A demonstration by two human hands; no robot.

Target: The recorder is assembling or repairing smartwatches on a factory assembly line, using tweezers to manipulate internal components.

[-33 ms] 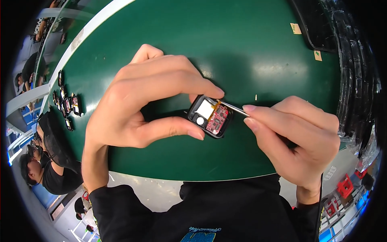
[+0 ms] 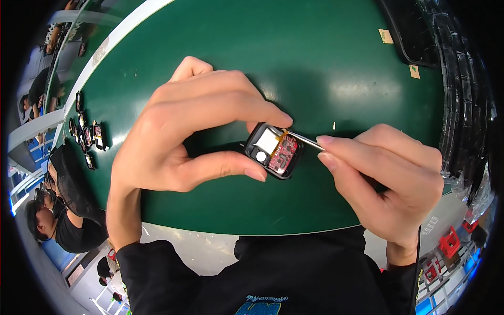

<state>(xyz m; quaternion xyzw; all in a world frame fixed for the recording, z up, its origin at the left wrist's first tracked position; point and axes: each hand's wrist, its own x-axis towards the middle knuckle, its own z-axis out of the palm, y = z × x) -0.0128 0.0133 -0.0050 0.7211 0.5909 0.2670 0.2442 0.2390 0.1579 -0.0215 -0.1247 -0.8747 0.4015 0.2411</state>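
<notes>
My left hand is closed, its thumb and forefinger gripping a small open electronic device by two opposite sides. Inside its black case lie a white rectangular block, a white round part, a red circuit board with dark chips and a strip of amber tape. In my right hand, thumb and forefinger pinch a slim silver metal tool. The tip of that tool touches or hovers at the device's upper edge, by the amber tape and close to my left fingertip; actual contact cannot be made out.
Several similar open devices lie in a cluster on the green table at the left. A tiny pale piece rests beyond the tool. A black tray and dark plastic packaging line the right. Another person sits at the left.
</notes>
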